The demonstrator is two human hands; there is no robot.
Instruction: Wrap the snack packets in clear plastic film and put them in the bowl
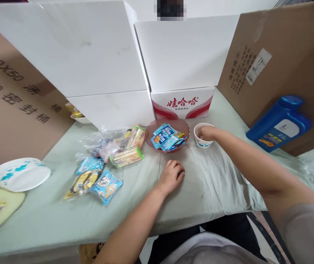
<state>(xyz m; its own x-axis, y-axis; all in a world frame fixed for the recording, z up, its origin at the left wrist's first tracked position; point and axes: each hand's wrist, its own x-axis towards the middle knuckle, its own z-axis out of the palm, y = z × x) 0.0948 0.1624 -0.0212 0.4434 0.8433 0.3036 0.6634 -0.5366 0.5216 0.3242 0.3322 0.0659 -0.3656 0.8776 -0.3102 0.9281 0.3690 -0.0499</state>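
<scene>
My right hand (206, 132) reaches into a small white cup (202, 142) with blue print, right of a reddish glass bowl (181, 127). Its fingers are inside the cup, so what they hold is hidden. The bowl carries several blue snack packets (163, 136). My left hand (171, 176) rests on the pale green cloth (206, 183) in front of the bowl, fingers curled loosely with nothing in them. Left of the bowl lie several wrapped snacks (126, 156) and blue and yellow packets (106, 185).
White boxes (184, 51) and a red-printed carton (183, 103) stand behind the bowl. Brown cardboard (283, 55) leans at right with a blue bottle (279, 123) against it. A white bowl with blue print (18, 175) and a yellow plate (0, 211) sit at left.
</scene>
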